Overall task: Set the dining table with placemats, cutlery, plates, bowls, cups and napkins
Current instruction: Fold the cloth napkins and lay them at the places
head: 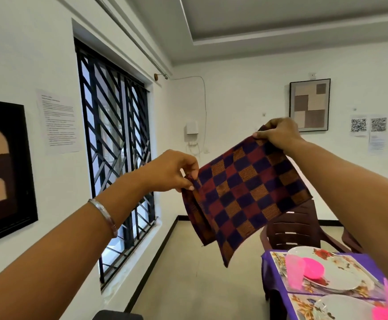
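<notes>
I see both arms raised, with a checked napkin (246, 192) held up in the air between them, above and left of the tabletop (271, 269).

Left hand (172, 172): thumb and fingers pinched on the napkin's lower-left corner, where the cloth folds over itself. A bangle (105, 215) sits on this wrist.

Right hand (278, 132): fingers curled over the napkin's upper-right corner, gripping it.

Napkin: dark blue, maroon and orange squares, stretched on a slant, its free lower corner hanging toward the tabletop without touching it.

Tabletop, lower right of the napkin: purple cover, 2 floral placemats; the far placemat (350, 259) carries a white plate (340, 276) with a pink bowl (313, 269) on it and a pink cup (293, 271) at the plate's left. A near plate (340, 306) lies on the second placemat, with something pink at the frame's corner; I cannot tell what.

Brown chair (292, 229) below the napkin, behind the tabletop. Barred window (117, 144) left of the napkin.
</notes>
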